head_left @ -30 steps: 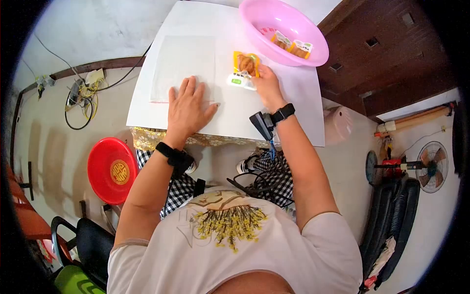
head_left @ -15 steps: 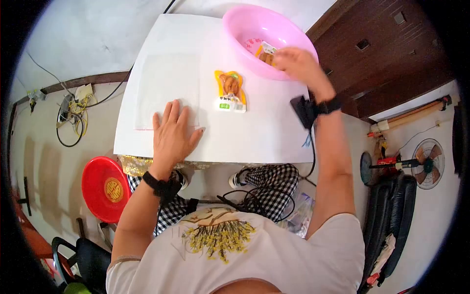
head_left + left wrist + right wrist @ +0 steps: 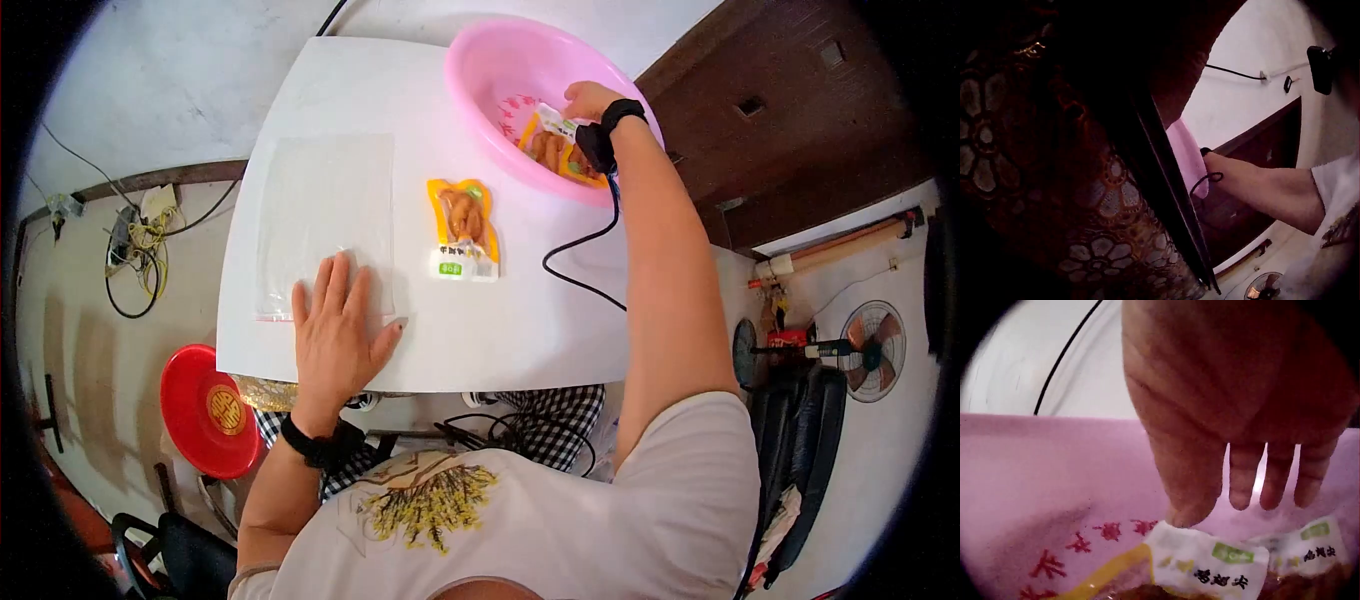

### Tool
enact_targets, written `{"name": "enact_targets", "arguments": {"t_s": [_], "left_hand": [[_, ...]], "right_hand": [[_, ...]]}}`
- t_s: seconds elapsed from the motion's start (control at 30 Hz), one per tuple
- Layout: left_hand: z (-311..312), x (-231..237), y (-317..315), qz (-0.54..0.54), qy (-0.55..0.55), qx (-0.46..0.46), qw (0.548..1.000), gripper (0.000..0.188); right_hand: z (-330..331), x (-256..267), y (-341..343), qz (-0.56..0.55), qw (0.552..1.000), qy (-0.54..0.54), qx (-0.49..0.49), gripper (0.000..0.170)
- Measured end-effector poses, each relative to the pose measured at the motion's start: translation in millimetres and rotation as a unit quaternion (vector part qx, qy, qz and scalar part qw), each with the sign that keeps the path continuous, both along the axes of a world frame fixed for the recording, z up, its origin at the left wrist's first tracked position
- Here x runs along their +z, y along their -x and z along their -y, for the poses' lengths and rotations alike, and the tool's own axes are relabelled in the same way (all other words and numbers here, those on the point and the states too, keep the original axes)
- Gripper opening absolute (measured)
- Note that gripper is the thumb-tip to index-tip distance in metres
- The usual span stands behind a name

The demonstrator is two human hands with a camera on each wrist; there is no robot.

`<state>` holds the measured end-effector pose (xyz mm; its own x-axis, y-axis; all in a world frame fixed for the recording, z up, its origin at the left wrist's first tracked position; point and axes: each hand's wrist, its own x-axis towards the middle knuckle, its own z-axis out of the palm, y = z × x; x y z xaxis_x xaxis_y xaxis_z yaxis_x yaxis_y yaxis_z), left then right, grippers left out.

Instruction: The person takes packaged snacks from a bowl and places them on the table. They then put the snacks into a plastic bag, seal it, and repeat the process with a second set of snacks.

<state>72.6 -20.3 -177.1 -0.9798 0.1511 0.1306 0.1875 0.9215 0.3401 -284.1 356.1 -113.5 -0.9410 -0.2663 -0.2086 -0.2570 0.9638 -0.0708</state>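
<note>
In the head view, the left hand (image 3: 336, 335) rests flat with spread fingers on the lower edge of a clear plastic bag (image 3: 325, 215). A yellow and white food packet (image 3: 463, 220) lies on the white table to its right. The right hand (image 3: 590, 101) is inside the pink basin (image 3: 490, 60), above several similar packets (image 3: 547, 143). The right wrist view shows the right hand (image 3: 1235, 425) with its fingers extended downward and apart, its thumb at the top edge of a packet (image 3: 1204, 565); no grip on it shows.
The white table (image 3: 500, 340) has a patterned cloth (image 3: 265, 392) under its front edge. A black cable (image 3: 570, 245) runs from the right wrist over the table. A red basin (image 3: 205, 420) is on the floor at the left, and dark wooden panelling (image 3: 780, 110) stands behind the pink basin.
The right hand has let go of one packet on the table and moved right, down into the pink basin. The left hand stays on the bag. The head view has shifted.
</note>
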Motion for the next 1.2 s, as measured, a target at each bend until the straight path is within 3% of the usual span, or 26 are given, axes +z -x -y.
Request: {"name": "enact_targets", "arguments": {"t_s": [0.03,0.13,0.23,0.33,0.37,0.47,0.63,0.73,0.87,0.9,1.0,1.2], "left_hand": [[0,0,1,0.004,-0.003,0.0,1.0,0.065],[1,-5,1,0.004,-0.001,0.001,1.0,0.066],[1,-4,1,-0.007,0.001,-0.002,1.0,0.066],[1,-6,1,-0.02,-0.007,-0.001,1.0,0.066],[0,-5,1,-0.021,-0.008,-0.001,1.0,0.065],[0,-3,-1,-0.025,-0.01,-0.001,1.0,0.064],[2,-11,-4,-0.079,-0.001,-0.005,0.997,0.063],[2,-11,-6,-0.054,-0.015,-0.002,0.998,0.064],[2,-13,-6,-0.056,0.0,0.001,0.998,0.063],[1,-13,-6,-0.055,0.002,-0.001,0.998,0.063],[4,-19,-8,-0.073,0.016,0.002,0.997,0.063],[1,-22,-5,-0.085,0.022,0.006,0.996,0.063]], "right_hand": [[5,-3,-1,0.038,0.997,-0.02,-0.071,0.053],[1,-22,13,0.06,0.984,-0.166,-0.019,0.047],[-2,-10,8,0.085,0.987,-0.127,0.046,0.037],[-8,19,-15,0.069,0.986,0.144,-0.05,0.03],[17,54,-54,0.109,0.96,0.236,-0.102,0.029],[9,68,-67,0.128,0.891,0.421,-0.115,0.03],[6,113,-127,0.091,0.88,0.462,-0.064,0.035],[16,128,-173,0.056,0.864,0.498,-0.049,0.034],[22,125,-224,0.092,0.853,0.513,-0.007,0.033],[20,124,-233,0.096,0.882,0.462,0.005,0.034],[34,114,-262,0.076,0.908,0.41,-0.036,0.032],[48,84,-288,0.029,0.895,0.443,-0.036,0.029]]}}
